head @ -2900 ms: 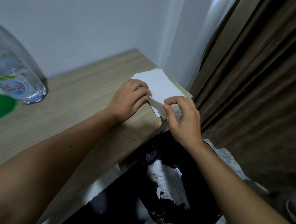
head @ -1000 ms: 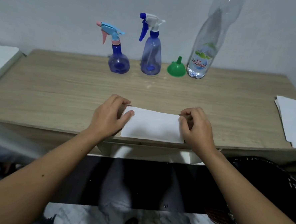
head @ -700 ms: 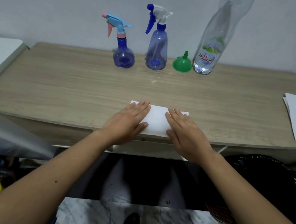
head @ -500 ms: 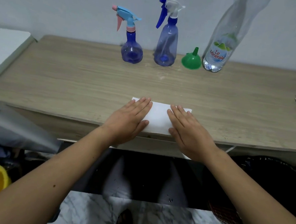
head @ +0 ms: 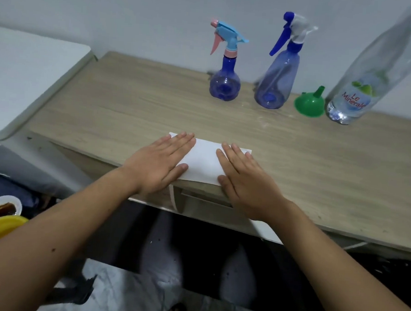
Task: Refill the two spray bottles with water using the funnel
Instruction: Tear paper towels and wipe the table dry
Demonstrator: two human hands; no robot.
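- Both hands flat on the paper at the near edge of the tabletop: left hand over its left end, right hand over its right end, fingers straight, no grip closed on anything.
- Likely step in hand: pressing the paper smooth as a pad before any pouring. Best done with even palm pressure, sweeping outward from the paper's middle, and with its near edge kept from overhanging the tabletop edge.
- Beyond the paper, bare wood; well apart from the hands.
- Farther back from the paper, along the wall: round spray bottle with pink-and-blue trigger, then to its right the taller spray bottle with blue-and-white trigger, both capped and looking near empty.
- Right of the taller one, green funnel standing mouth down, just beside the water bottle.
- Worth unscrewing one trigger head first, then seating the funnel spout-down in that neck.
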